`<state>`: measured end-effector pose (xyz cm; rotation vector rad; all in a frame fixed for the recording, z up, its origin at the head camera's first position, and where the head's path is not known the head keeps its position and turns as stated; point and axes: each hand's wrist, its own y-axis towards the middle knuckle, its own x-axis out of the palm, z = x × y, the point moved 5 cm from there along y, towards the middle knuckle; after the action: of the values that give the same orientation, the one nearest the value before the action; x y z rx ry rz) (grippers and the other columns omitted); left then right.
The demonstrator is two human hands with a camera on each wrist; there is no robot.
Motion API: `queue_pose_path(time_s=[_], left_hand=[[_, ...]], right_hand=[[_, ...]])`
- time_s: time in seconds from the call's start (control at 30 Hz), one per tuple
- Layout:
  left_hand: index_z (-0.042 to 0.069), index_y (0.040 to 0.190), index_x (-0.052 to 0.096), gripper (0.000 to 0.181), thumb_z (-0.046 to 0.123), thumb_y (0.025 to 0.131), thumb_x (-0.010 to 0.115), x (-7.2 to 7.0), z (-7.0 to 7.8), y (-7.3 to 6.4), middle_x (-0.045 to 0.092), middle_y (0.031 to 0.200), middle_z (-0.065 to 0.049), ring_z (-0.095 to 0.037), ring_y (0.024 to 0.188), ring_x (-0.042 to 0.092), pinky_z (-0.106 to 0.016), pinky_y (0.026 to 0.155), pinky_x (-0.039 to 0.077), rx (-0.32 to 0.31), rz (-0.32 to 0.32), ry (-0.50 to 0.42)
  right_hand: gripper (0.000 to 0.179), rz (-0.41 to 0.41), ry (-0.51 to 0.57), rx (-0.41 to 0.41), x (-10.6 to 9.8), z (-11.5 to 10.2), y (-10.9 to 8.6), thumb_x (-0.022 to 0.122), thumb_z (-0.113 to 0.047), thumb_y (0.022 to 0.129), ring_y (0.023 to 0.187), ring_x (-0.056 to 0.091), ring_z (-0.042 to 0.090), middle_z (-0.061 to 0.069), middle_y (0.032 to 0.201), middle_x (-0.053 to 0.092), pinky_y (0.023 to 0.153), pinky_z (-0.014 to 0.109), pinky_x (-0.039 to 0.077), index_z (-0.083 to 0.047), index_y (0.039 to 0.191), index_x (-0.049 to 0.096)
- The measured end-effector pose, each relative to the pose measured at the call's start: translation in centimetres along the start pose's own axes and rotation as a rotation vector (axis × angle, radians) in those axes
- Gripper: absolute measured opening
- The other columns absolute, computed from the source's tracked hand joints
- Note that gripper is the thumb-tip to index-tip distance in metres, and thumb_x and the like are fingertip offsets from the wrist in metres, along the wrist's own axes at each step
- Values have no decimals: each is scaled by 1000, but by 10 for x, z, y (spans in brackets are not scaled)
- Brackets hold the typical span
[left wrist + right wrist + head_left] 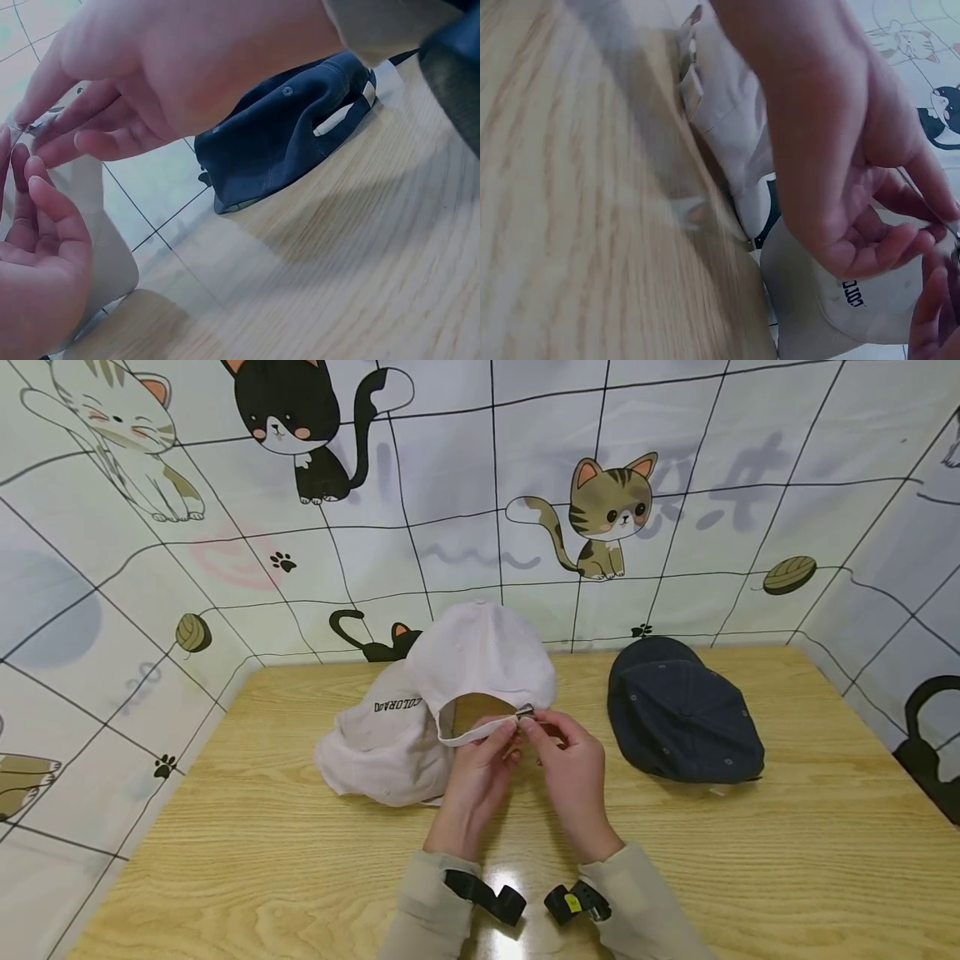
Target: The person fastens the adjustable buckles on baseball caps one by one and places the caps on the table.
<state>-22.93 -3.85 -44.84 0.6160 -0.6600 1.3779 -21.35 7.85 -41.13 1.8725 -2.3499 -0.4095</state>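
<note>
A pale pinkish-white baseball cap (480, 647) is held up with its rear opening facing me. My left hand (480, 781) pinches its back strap (480, 732) between thumb and fingers. Close beside it, my right hand (572, 768) pinches the small metal buckle (527, 711) at the strap's right end. The fingertips of both hands nearly meet there. In the left wrist view, the right hand (172, 75) reaches across from the upper right toward the left hand (45, 277). Behind the held cap, on its left, lies an off-white cap (382, 752) with dark "COLORADO" lettering, partly hidden.
A navy cap (678, 714) lies on the wooden table (810, 843) to the right of my hands. Behind the table hangs a white cloth (450, 468) printed with cartoon cats and grid lines. Black straps (486, 897) circle both wrists over beige sleeves.
</note>
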Motion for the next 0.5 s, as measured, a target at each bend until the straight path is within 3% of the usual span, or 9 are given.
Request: queue_pose_path(time_s=[0.1,0.2,0.5], left_hand=[[13,85,63,10,5,86,57,0,0,0,61,79,1,-11,72,53,-21,62,40,-3,-19,10],[13,86,64,11,6,87,57,1,0,0,61,79,1,-11,72,53,-22,62,41,-3,-24,28],[12,85,61,11,3,87,54,2,1,0,60,79,0,-10,72,52,-20,62,41,10,-18,32]], right_hand=[[27,27,-46,-56,-2,-3,-1,68,-37,77,87,51,12,-7,99,53,65,27,43,-15,92,68],[25,47,-90,-118,-3,-7,-1,68,-35,77,84,47,10,-5,96,48,65,27,42,-14,91,68],[14,14,-176,-272,-1,-15,-1,69,-29,78,80,54,6,-10,87,57,63,27,47,-17,85,66]])
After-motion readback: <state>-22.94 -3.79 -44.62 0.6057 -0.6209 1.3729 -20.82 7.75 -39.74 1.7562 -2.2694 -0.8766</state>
